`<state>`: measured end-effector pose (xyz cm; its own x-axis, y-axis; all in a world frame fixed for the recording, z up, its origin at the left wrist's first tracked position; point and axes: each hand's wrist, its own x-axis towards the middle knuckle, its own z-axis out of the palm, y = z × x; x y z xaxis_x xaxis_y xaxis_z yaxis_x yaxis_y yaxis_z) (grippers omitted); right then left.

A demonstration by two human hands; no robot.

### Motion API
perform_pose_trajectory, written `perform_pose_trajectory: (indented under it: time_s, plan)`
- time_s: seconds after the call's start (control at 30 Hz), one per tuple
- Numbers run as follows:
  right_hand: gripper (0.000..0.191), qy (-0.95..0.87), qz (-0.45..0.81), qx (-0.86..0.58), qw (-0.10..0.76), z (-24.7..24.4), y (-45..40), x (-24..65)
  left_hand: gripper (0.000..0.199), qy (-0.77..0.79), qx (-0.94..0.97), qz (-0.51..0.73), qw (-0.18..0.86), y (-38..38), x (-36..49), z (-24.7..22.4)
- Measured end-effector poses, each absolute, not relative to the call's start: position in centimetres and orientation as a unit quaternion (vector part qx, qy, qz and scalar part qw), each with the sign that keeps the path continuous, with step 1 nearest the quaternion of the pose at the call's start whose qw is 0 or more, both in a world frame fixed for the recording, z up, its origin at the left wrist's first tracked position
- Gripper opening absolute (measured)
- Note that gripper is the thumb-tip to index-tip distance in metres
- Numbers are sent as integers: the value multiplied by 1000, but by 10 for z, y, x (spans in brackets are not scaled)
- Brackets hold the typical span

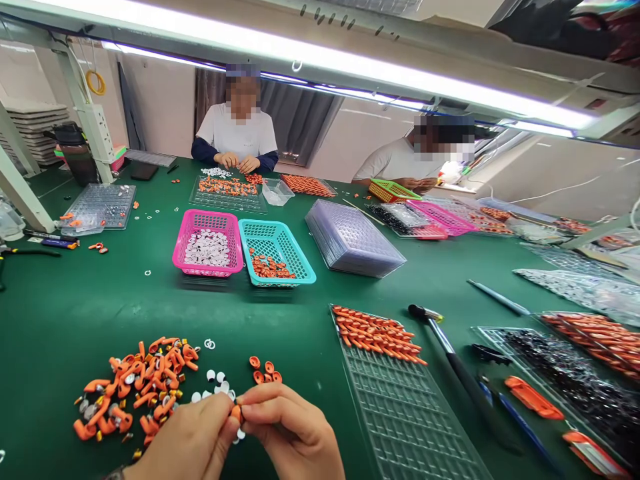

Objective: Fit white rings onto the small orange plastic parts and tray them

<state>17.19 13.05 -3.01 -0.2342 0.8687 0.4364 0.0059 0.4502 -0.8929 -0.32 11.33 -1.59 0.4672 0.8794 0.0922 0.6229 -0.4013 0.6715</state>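
My left hand [187, 437] and my right hand [293, 427] meet at the near edge of the table. Both are closed, fingertips pinching a small orange earbud shell [236, 413] between them, mostly hidden by the fingers. Left of my hands lies a loose pile of orange earbud shells [143, 380] with wires and small metal parts among them. Just beyond my fingertips are small white round discs [220, 383]. Several orange earbud caps [265, 370] lie past my right hand. To the right, a clear slotted tray [405, 407] has rows of orange earbud pieces [375, 333] at its far end.
A pink basket [207, 267] of white discs and a turquoise basket [277, 280] with orange caps stand ahead. Stacked clear trays [355, 237] are beside them. At right lie a hammer [450, 353] and a blue pen-like tool [525, 427]. Two co-workers sit across the table.
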Motion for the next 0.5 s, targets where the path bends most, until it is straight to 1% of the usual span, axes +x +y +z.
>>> perform_pose_trajectory:
  time_s: [0.2, 0.3, 0.4, 0.5]
  plan:
    - [19, -669, 407, -327, 530, -28, 131, 171, 28, 452, 816, 235, 272, 113, -3, -11]
    - [19, -670, 411, -324, 526, -26, 130, 172, 29, 450, 810, 249, 281, 112, -4, -9]
    - [18, -675, 411, -319, 523, -24, 131, 173, 33, 456, 785, 255, 334, 112, -5, -6]
    - [13, -686, 412, -310, 513, -22, 134, 175, 38, 468, 738, 223, 432, 113, -6, 1]
